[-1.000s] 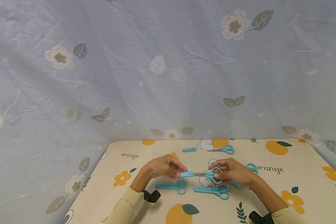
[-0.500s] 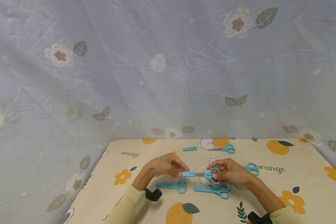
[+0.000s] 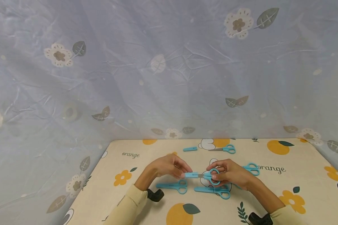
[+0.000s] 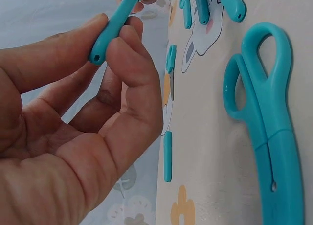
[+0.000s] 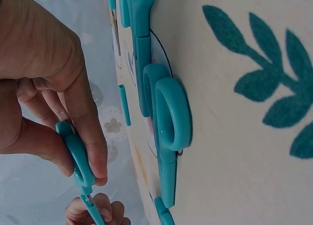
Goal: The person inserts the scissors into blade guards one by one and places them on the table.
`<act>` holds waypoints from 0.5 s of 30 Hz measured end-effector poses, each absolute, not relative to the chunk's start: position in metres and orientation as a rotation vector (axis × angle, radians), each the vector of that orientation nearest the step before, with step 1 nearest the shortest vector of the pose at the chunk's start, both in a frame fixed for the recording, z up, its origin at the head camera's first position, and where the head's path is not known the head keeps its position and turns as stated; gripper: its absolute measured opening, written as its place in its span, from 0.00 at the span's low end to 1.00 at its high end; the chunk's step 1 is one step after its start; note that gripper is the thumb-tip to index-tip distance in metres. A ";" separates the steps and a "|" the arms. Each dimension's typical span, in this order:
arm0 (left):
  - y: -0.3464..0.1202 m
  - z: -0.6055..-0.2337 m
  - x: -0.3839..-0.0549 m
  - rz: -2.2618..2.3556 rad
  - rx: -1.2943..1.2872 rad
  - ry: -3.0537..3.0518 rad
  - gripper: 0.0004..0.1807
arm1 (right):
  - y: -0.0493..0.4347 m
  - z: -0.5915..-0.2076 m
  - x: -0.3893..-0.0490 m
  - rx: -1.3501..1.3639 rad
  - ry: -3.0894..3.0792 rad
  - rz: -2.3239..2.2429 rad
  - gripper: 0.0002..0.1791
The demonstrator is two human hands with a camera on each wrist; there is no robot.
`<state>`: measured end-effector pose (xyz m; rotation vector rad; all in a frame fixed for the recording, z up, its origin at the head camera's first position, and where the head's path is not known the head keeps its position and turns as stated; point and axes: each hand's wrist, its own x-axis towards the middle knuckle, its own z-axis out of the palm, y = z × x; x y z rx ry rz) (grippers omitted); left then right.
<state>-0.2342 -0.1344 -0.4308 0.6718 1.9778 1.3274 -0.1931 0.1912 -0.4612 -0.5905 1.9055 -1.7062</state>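
My left hand [image 3: 169, 166] pinches a light-blue blade cap [image 3: 191, 175] between thumb and fingers, above the table. From the other side my right hand [image 3: 229, 172] grips the light-blue handles of a pair of scissors [image 3: 212, 177]. Their blades sit partly inside the cap, and a short stretch of bare metal shows between cap and handles. In the left wrist view the cap [image 4: 113, 33] points its closed end toward the palm. The right wrist view has the scissors' handle [image 5: 80, 161] between thumb and fingers.
Below the hands lie two capped scissors, one pair [image 3: 171, 186] at left and another [image 3: 214, 190] nearer the middle. More scissors [image 3: 252, 169] are partly hidden behind the right hand. At the back are uncapped scissors [image 3: 228, 149] and a loose cap [image 3: 190, 149]. A patterned cloth [image 3: 146, 203] covers the table.
The cap has moved right and the scissors slightly left, so the blades have slid deeper into the cap and less metal shows. The things on the table have stayed put.
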 end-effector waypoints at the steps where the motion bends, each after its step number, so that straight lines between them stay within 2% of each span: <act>1: -0.134 -0.431 -0.234 1.325 0.672 1.982 0.17 | 0.191 -0.462 -0.193 -0.591 1.898 -1.711 0.29; 15: -0.127 -0.432 -0.232 1.320 0.619 2.049 0.15 | 0.187 -0.466 -0.190 -0.584 1.973 -1.763 0.25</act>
